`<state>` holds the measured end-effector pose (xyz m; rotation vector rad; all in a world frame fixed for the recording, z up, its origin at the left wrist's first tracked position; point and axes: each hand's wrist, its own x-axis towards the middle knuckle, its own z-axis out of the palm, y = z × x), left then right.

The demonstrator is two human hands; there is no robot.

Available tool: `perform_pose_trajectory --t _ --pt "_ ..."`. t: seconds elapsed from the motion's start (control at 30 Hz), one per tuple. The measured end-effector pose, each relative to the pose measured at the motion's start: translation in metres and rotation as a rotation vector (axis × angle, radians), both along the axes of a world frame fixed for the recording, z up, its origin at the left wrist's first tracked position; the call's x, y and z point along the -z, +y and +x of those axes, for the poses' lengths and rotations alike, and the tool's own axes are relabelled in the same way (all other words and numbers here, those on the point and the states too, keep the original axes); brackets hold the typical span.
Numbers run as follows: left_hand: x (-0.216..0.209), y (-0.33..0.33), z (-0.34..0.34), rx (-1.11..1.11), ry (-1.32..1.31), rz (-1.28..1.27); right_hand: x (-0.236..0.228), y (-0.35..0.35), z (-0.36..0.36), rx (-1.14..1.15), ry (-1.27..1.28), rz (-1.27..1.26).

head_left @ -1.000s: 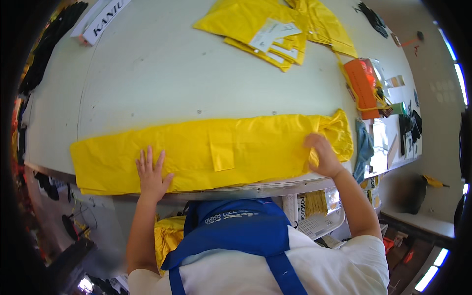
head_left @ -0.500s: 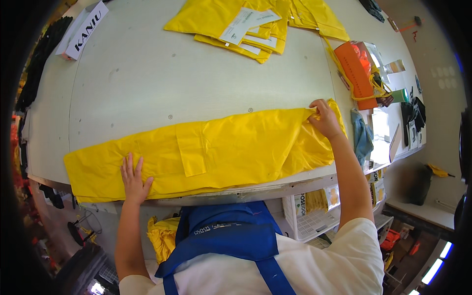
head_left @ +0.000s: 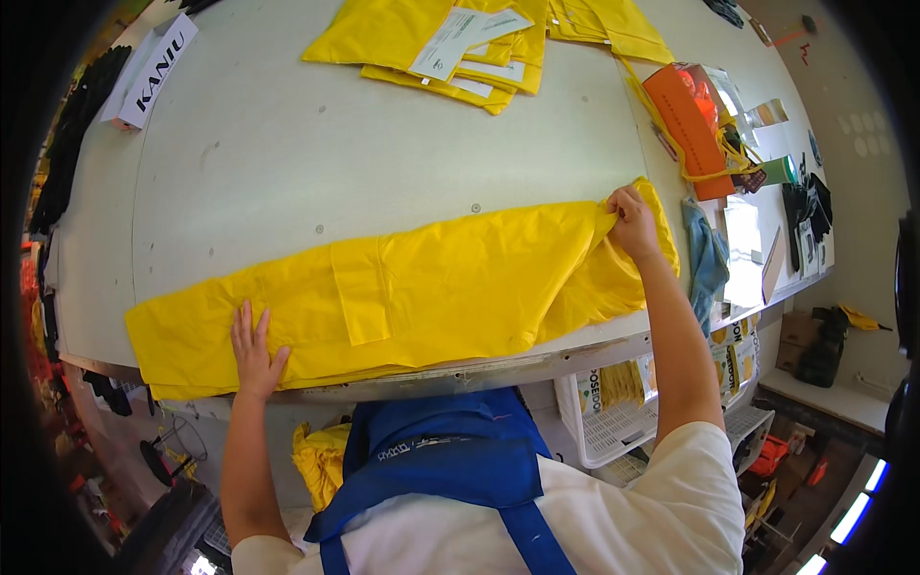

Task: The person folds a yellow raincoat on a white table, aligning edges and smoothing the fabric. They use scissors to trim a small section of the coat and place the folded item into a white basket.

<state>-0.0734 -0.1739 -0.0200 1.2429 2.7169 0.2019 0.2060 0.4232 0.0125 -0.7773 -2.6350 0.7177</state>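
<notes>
A yellow rainwear garment (head_left: pixel 460 287), shaped like folded trousers with a square patch pocket (head_left: pixel 361 292), lies lengthwise along the table's near edge. My left hand (head_left: pixel 255 356) rests flat on its left part, fingers spread. At the right end, my right hand (head_left: pixel 632 225) is closed on the upper edge of the garment, pinching a fold of fabric. Loose, wrinkled cloth bunches beneath and beside that hand; the fingertips are partly hidden. A diagonal crease runs down from the pinched spot.
Several folded yellow garments (head_left: pixel 393 36) with white cards lie at the table's far side. An orange box (head_left: pixel 686 129) stands at the right, near a grey-blue cloth (head_left: pixel 704 259). A white box (head_left: pixel 151 72) sits far left. Below the table edge is a white plastic basket (head_left: pixel 613 436).
My right hand has closed more tightly on the garment's edge, and the fabric at the right end sits slightly higher. The left hand stays flat in place. The whole view has shifted slightly.
</notes>
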Motion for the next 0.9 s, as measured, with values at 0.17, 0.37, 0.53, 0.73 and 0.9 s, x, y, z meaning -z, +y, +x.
perform_pose_trajectory --t 0.17,0.37,0.53,0.73,0.9 --pt "0.003 -0.001 -0.003 0.031 0.012 0.032 -0.006 0.004 0.007 -0.109 -0.2 0.066" --pt "0.005 -0.003 0.0 0.006 0.016 0.041 -0.047 -0.037 -0.004 -0.423 -0.238 0.266" --pt "-0.001 0.0 -0.005 0.015 -0.024 0.043 -0.026 -0.028 0.006 -0.2 -0.105 0.286" --pt "0.002 0.01 -0.003 -0.014 -0.013 0.079 -0.014 -0.046 0.005 -0.01 -0.393 0.34" --pt "-0.002 0.011 0.005 -0.049 0.029 0.107 -0.087 -0.155 -0.013 -0.313 -0.144 0.139"
